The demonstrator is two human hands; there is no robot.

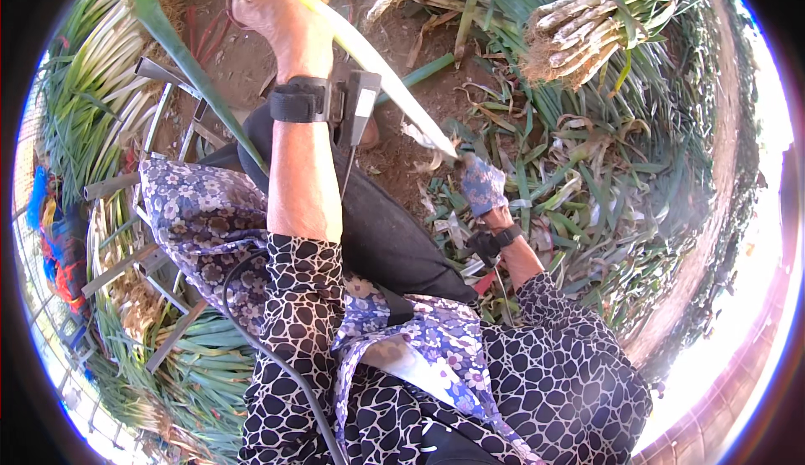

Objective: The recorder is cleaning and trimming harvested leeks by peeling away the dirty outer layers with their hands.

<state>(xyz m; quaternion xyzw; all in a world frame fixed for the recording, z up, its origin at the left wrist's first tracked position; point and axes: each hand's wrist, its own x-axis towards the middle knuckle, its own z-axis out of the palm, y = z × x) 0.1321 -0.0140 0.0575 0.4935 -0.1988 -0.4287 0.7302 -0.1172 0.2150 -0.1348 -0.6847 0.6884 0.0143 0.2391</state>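
A long green onion [381,83] slants across the upper middle, its white shank running down to the right. My bare left hand [281,12] is closed around its upper part, at the top edge of the picture, where some fingers are cut off. At the lower root end is my right hand [484,186] in a patterned blue-grey glove, its fingers bunched against the tip. Pale shreds of skin hang by that end. A bent green leaf [189,62] droops on the left of my left forearm, reaching my knee.
A bundle of green onions [579,37] with rooty white ends lies on a heap at the upper right. Stripped leaves [579,188] litter the ground around my right hand. More onions [96,88] are piled at left, beside a metal-legged frame [159,259]. My floral apron [210,213] covers my lap.
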